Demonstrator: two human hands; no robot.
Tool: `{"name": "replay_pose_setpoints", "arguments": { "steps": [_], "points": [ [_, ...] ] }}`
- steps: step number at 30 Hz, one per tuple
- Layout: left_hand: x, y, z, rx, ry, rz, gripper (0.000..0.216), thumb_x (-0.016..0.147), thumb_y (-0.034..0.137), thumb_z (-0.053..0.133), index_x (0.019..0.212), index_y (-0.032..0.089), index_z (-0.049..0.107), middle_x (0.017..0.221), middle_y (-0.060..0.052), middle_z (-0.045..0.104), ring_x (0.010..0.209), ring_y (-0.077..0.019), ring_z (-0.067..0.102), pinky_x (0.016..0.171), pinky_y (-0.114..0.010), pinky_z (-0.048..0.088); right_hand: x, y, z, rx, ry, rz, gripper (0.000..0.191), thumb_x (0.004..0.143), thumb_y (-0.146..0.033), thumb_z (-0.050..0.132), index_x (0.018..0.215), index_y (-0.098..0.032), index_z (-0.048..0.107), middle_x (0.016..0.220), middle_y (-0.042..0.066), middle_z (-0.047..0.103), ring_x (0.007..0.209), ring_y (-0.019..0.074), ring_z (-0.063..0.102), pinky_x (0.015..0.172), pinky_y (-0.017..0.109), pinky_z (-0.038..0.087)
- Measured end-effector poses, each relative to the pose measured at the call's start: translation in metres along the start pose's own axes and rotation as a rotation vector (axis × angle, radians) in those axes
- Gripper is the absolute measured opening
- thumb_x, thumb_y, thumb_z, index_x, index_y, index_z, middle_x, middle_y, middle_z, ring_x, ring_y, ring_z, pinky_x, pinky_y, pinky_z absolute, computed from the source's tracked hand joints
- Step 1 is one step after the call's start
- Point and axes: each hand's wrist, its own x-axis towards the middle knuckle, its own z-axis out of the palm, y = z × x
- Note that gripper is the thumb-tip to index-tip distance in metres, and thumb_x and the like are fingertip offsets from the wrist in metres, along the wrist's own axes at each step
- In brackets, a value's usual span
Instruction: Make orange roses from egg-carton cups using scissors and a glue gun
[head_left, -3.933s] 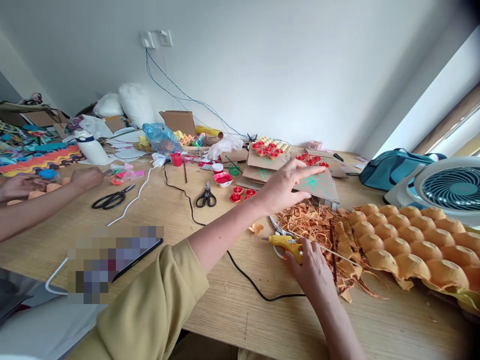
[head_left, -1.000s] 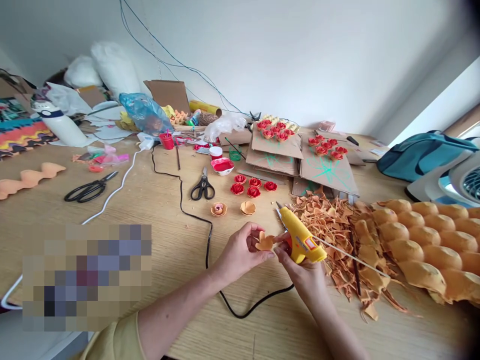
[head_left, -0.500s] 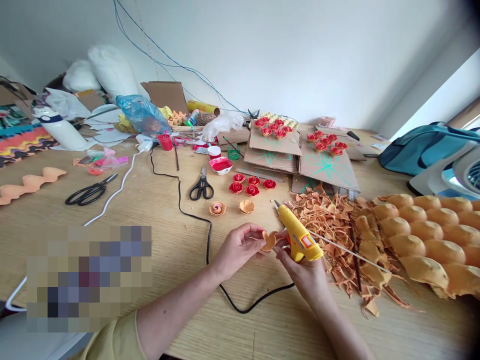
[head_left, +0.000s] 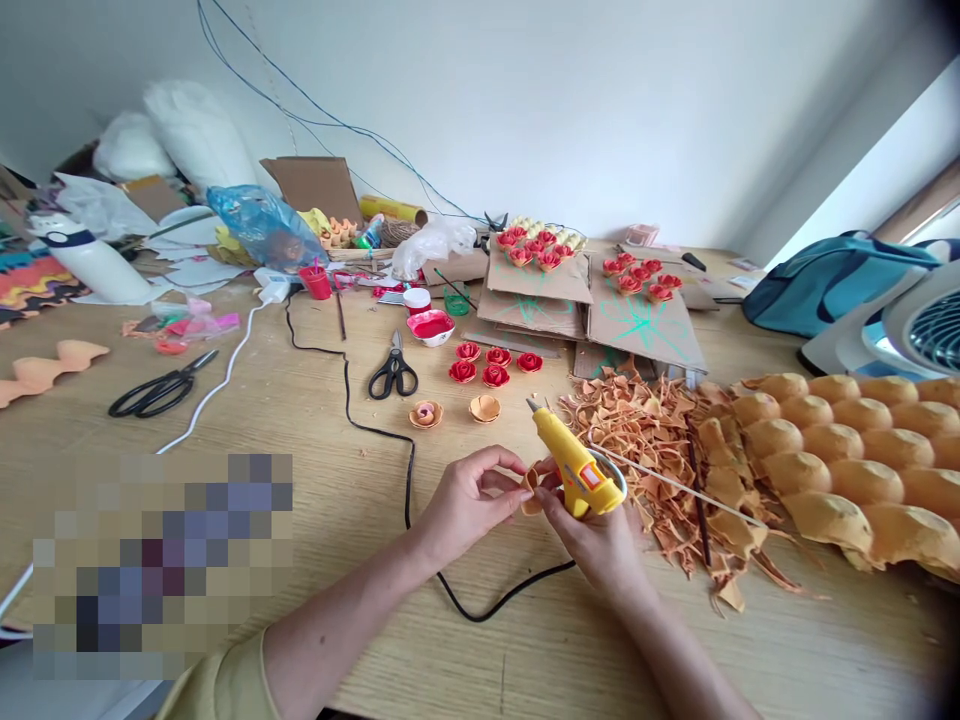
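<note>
My left hand [head_left: 469,500] pinches a small orange egg-carton petal piece [head_left: 531,488] over the wooden table [head_left: 315,460]. My right hand [head_left: 596,540] grips a yellow glue gun [head_left: 574,462], nozzle pointing up and to the left, and its fingertips also touch the petal piece. The gun's black cord [head_left: 409,470] runs left across the table. Two unpainted orange flowers [head_left: 426,413] lie just beyond my hands, and three red painted ones [head_left: 491,365] sit behind them.
A heap of orange carton scraps [head_left: 660,450] and an egg tray [head_left: 847,460] lie to the right. Cardboard sheets with red flowers [head_left: 585,290], black scissors [head_left: 392,372], larger scissors [head_left: 154,392], a red paint dish [head_left: 430,326], a fan [head_left: 922,335] and a teal bag [head_left: 825,280] stand around.
My left hand left the cardboard and my right hand raised the glue gun off the table. Both hands now meet at the petal piece, which has turned edge-on. The view shifted slightly right.
</note>
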Motion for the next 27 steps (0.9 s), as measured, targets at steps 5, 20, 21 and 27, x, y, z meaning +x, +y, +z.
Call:
{"name": "replay_pose_setpoints", "arguments": {
  "steps": [5, 20, 21, 27],
  "points": [
    [-0.003, -0.002, 0.002, 0.182, 0.019, 0.197, 0.019, 0.080, 0.016, 0.069, 0.098, 0.019, 0.062, 0.102, -0.006, 0.069, 0.082, -0.0166, 0.073, 0.061, -0.022, 0.059, 0.000, 0.002, 0.000, 0.027, 0.005, 0.005, 0.018, 0.084, -0.032, 0.070, 0.098, -0.022, 0.064, 0.086, 0.003, 0.065, 0.073, 0.0178, 0.063, 0.070, 0.030, 0.055],
    [0.002, -0.016, -0.002, 0.773, 0.026, 0.254, 0.018, 0.077, 0.008, 0.062, 0.089, 0.021, 0.057, 0.089, -0.002, 0.065, 0.081, -0.0173, 0.065, 0.073, -0.029, 0.052, 0.002, 0.007, -0.008, -0.092, 0.009, 0.148, 0.039, 0.081, -0.050, 0.070, 0.103, -0.018, 0.064, 0.087, 0.007, 0.066, 0.073, 0.0194, 0.059, 0.065, 0.030, 0.048],
    [0.002, -0.016, -0.002, 0.778, 0.026, 0.260, 0.018, 0.078, 0.007, 0.062, 0.090, 0.020, 0.057, 0.091, -0.002, 0.065, 0.082, -0.0169, 0.065, 0.073, -0.029, 0.052, 0.004, 0.003, -0.013, -0.061, 0.013, 0.184, 0.045, 0.080, -0.054, 0.070, 0.104, -0.017, 0.064, 0.085, 0.006, 0.066, 0.069, 0.0185, 0.058, 0.061, 0.029, 0.047],
    [0.000, -0.014, 0.000, 0.799, 0.015, 0.300, 0.017, 0.086, 0.011, 0.062, 0.100, 0.020, 0.060, 0.101, -0.004, 0.066, 0.087, -0.0169, 0.066, 0.078, -0.030, 0.053, 0.011, -0.009, -0.047, -0.083, 0.004, 0.369, 0.047, 0.078, -0.064, 0.069, 0.079, -0.018, 0.057, 0.061, -0.002, 0.055, 0.055, 0.0124, 0.047, 0.050, 0.025, 0.037]
  ]
}}
